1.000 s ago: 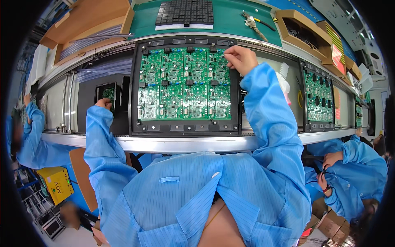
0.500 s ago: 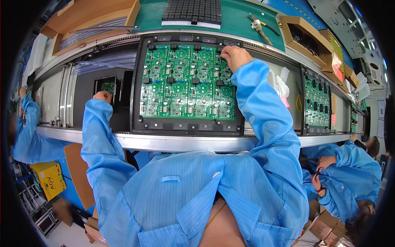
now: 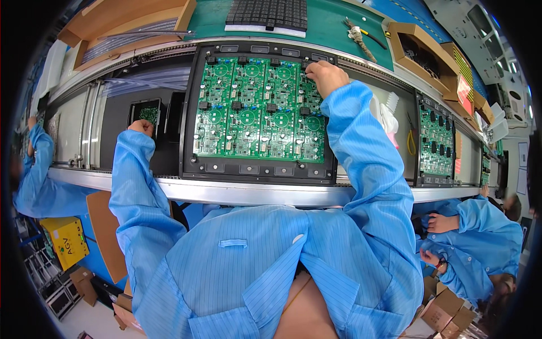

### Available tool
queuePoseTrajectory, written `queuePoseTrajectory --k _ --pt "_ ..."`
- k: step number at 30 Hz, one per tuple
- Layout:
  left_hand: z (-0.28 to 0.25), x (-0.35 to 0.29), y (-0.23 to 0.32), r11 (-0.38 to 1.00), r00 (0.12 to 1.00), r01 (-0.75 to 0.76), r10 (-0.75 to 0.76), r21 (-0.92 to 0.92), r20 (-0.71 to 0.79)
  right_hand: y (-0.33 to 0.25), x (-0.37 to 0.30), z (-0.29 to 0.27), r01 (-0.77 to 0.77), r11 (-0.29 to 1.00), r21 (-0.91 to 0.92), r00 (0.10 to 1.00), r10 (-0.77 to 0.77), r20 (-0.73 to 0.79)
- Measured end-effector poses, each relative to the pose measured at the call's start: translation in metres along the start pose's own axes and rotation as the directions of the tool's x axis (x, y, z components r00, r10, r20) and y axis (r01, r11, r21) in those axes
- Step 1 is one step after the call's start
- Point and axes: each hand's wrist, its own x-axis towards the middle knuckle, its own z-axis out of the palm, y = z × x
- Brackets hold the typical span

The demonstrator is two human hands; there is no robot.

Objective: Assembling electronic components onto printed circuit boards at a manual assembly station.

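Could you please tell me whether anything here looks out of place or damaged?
The hand tool on the green surface looks odd: one handle looks ragged and beige, perhaps wrapped, while the other is yellow and black. Nothing else clearly stands out.

Bright, even light filled the scene; the near metal rail [image 3: 254, 192] gleamed, long edges bowed, and blackness masked the left and right rims.

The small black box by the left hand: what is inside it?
Small green pieces lie inside the black box. The left hand covers part of it; anything beneath cannot be seen.
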Motion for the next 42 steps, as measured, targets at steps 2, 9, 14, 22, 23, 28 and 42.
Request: queuePoseTrajectory --k 2,9,14,22,23,28,42 --pt "0.000 0.001 -0.001 1.000 1.000 0.001 -0.001 -0.013 -0.010 -0.003 0.002 -0.002 0.002 0.999 -0.039 0.999 -0.001 0.034" --pt "0.001 0.002 -0.003 1.000 1.000 -0.012 0.012 -0.010 -0.027 -0.012 0.014 -0.008 0.034 0.973 -0.227 0.988 0.001 0.155" --pt "0.002 0.002 -0.007 1.000 0.999 -0.023 0.023 -0.010 -0.030 -0.015 0.013 -0.014 0.096 0.958 -0.270 0.984 -0.050 0.172" --pt "0.031 0.034 0.022 0.964 0.966 -0.259 0.258 -0.064 -0.027 -0.117 -0.048 -0.120 0.071 -0.237 0.969 0.897 -0.410 -0.166" --pt "0.041 0.043 0.045 0.945 0.949 -0.315 0.314 -0.091 -0.026 -0.141 -0.065 -0.142 -0.044 -0.626 0.779 0.855 -0.426 -0.294" --pt "0.071 0.060 0.117 0.846 0.865 -0.498 0.501 -0.189 -0.035 -0.185 -0.101 -0.198 -0.110 -0.943 0.313 0.783 -0.276 -0.557" --pt "0.035 0.015 0.041 0.833 0.880 -0.475 0.446 -0.284 -0.163 -0.189 -0.120 -0.212 -0.118 -0.960 0.253 0.747 -0.254 -0.614"
